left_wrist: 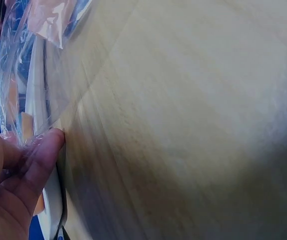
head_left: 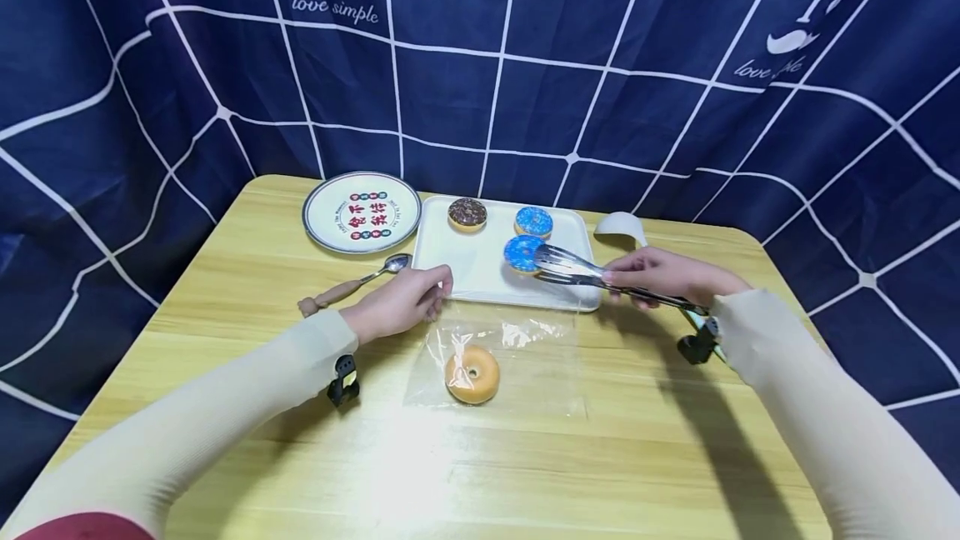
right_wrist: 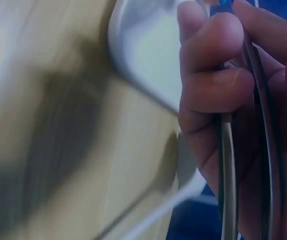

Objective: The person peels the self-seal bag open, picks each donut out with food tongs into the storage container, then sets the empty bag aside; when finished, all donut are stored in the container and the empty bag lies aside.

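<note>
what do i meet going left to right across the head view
Left hand, plain donut, nearer blue donut, right hand.

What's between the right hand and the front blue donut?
The tongs, gripped by the right hand and reaching to the front blue donut, over the white tray; head view.

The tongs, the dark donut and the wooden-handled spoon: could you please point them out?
Tongs [head_left: 570, 262], head view, on a metal blade.
Dark donut [head_left: 467, 212], head view, on its topping.
Wooden-handled spoon [head_left: 342, 292], head view, on its handle.
</note>
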`<state>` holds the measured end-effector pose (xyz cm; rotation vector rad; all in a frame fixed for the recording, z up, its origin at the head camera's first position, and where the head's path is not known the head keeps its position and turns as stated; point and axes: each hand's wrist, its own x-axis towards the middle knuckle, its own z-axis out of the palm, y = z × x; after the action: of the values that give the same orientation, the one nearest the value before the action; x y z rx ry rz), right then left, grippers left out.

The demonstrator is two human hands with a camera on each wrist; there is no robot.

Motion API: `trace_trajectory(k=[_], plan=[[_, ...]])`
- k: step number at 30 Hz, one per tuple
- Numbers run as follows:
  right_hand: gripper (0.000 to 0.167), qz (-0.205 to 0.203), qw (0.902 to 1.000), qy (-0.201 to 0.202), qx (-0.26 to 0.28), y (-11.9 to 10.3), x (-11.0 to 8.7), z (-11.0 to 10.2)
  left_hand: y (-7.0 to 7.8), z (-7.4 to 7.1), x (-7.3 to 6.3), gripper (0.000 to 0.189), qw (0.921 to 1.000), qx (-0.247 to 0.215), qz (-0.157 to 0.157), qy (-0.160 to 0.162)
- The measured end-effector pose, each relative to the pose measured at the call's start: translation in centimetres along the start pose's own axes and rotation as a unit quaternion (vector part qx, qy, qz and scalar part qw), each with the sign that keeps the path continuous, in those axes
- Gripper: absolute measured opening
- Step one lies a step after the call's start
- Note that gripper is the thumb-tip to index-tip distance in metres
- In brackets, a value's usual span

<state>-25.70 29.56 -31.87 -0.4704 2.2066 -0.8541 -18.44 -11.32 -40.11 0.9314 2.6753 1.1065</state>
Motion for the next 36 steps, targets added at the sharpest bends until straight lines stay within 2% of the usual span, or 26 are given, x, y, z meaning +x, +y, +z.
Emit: trace_trajectory(k=[7,14,20,36], plan=[[0.041,0.002,0.9997,-0.024,-0.001,-3.1,4.1,1.7,-0.1,0.1,0.2,0.014,1.0,-0.001,-0.005,-0.004],[0.039,-0.001,0.9992,-0.037,-0.012,-4.3,6.2,2.9,0.0,0.2,0.2,0.013,1.0,0.001,0.006,0.001],[0.038,-0.006,0.9989,-0.044,-0.014,-4.6,6.9,3.5,0.1,0.2,0.2,0.013,1.0,0.005,0.005,-0.002],[0.038,0.01,0.9986,-0.044,-0.027,-5.3,7.1,3.5,0.0,0.2,0.1,0.014,0.9999,0.013,0.005,0.01]])
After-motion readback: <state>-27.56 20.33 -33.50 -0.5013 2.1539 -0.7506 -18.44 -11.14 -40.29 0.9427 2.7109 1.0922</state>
